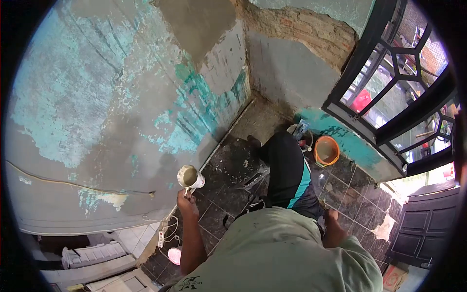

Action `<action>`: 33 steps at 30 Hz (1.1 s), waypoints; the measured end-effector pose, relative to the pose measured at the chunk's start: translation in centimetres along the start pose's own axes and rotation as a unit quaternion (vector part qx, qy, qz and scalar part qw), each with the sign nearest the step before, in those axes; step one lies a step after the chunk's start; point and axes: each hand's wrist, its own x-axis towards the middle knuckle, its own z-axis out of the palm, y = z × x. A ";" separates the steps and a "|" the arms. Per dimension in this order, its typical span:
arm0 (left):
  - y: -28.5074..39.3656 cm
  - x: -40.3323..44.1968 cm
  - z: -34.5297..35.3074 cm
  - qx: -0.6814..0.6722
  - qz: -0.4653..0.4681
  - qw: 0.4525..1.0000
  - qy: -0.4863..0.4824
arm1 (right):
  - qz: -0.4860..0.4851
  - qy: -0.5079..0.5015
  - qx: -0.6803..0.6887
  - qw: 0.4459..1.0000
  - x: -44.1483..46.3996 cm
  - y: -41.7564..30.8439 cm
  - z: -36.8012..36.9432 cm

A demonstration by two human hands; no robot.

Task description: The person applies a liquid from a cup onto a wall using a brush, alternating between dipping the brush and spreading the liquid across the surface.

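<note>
**Cup in your left hand, well left of the bucket, with your leg between**

Take the orange bucket (317,154) as your landmark. Your white cup (198,181) is well to its left, on the far side of your bent, dark-trousered leg (284,168). Your left hand (188,201) has its fingers closed around the handle, so cup and grip go together: the cup sits just beyond your knuckles, farther from your body than the hand.

The long axis of cup and handle runs away from you, roughly in line with your forearm, rather than across toward the bucket. The cup's mouth faces up toward your eyes, with pale grey-beige matter showing in it; how deep it lies, you cannot tell from here. The patchy grey and turquoise wall (121,146) rises on the cup's other side, opposite the bucket.

Your right hand (332,223) is the nearer one to the bucket. It is low beside your leg, on the bucket's near side, apart from it. Leg and sleeve cover part of that hand, so whether its fingers are spread, pressed together or pinching something, I cannot tell.
</note>
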 end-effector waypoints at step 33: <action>-1.8 -1.2 -5.3 -0.076 0.019 0.994 0.074 | 0.030 -0.015 -0.010 0.999 -2.0 -4.4 -13.9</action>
